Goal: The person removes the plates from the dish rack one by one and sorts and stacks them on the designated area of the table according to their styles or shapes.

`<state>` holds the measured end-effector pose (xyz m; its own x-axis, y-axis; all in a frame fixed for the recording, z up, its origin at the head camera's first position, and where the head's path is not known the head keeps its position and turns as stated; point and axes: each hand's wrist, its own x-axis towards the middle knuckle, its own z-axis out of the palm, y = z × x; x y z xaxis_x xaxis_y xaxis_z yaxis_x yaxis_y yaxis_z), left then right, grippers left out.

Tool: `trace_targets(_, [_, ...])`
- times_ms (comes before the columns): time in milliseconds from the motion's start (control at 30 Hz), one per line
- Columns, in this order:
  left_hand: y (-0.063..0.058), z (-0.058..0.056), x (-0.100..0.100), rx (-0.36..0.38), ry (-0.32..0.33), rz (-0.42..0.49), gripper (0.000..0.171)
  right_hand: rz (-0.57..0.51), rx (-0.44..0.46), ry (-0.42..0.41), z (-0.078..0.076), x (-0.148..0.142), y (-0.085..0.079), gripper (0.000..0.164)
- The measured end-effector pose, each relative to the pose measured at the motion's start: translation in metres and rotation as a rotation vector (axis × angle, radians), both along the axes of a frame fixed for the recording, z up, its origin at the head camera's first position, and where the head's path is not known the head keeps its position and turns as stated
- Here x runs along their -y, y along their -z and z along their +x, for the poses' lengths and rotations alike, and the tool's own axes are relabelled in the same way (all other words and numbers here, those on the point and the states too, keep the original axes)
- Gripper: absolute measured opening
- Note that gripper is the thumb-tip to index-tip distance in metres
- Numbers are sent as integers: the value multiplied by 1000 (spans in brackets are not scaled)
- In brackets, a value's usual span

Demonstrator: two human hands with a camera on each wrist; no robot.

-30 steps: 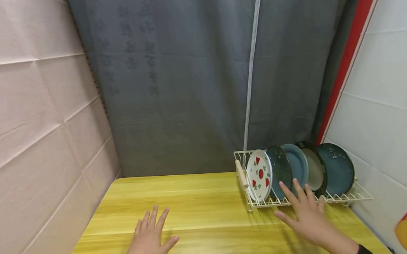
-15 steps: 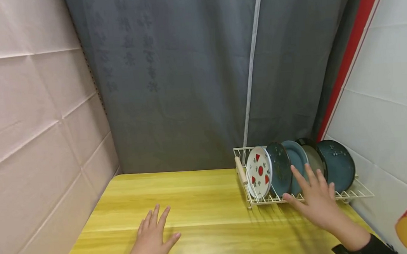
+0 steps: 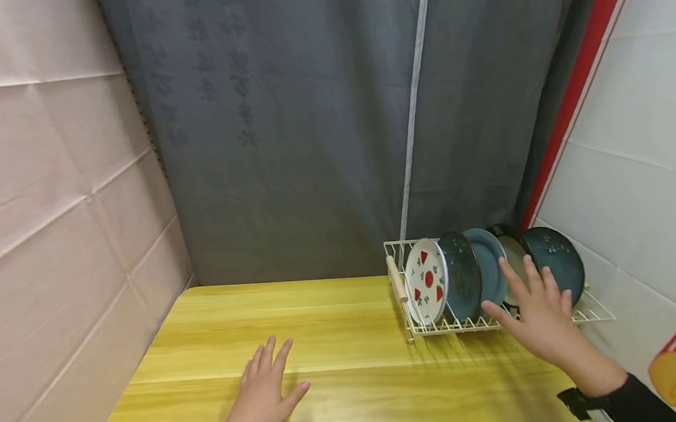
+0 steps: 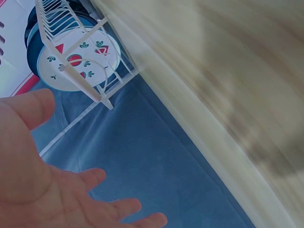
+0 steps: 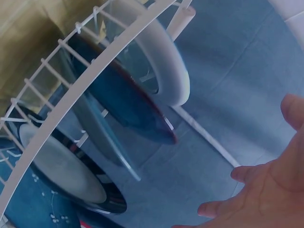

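A white wire dish rack (image 3: 455, 326) with a wooden handle (image 3: 396, 278) stands at the table's back right. Several plates lean upright in it. From the left come a white plate with red fruit motifs (image 3: 427, 282), a dark teal plate (image 3: 461, 274), a blue plate (image 3: 488, 263), a grey plate with a black rim (image 3: 512, 255) and a dark blue plate with small flowers (image 3: 557, 256). My right hand (image 3: 545, 321), fingers spread, is in front of the rack and overlaps the right-hand plates in the head view. My left hand (image 3: 262, 396) hovers over the table's front left, fingers spread, holding nothing.
The table (image 3: 323, 350) has a yellow wood-grain top. A dark grey curtain (image 3: 289, 175) hangs behind it. A pinkish cloth wall (image 3: 54, 222) stands left, and a white panel (image 3: 643, 173) with red edging stands close beside the rack on the right.
My right hand has moved right and forward, from before the blue plate toward the right-hand plates. My left hand has drifted slightly right. The plates stay in the rack.
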<state>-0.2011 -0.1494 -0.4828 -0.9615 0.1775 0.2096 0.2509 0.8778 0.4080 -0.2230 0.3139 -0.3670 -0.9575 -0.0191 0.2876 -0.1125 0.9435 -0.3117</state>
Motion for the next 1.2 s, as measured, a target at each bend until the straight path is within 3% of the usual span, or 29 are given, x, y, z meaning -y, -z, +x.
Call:
trace_targets(300, [-4, -12, -19, -7, 26, 19, 84, 0, 8, 45, -7, -13, -4, 92])
trace_targets(633, [-9, -22, -46, 9, 98, 68, 82, 5, 20, 81, -16, -31, -2, 91])
trace_targets(933, [-22, -32, -72, 24, 161, 94, 81, -12, -31, 111, -25, -47, -2, 90])
trace_targets(1200, [-33, -34, -94, 2, 182, 122, 78, -29, 5, 128, -28, -63, -3, 90])
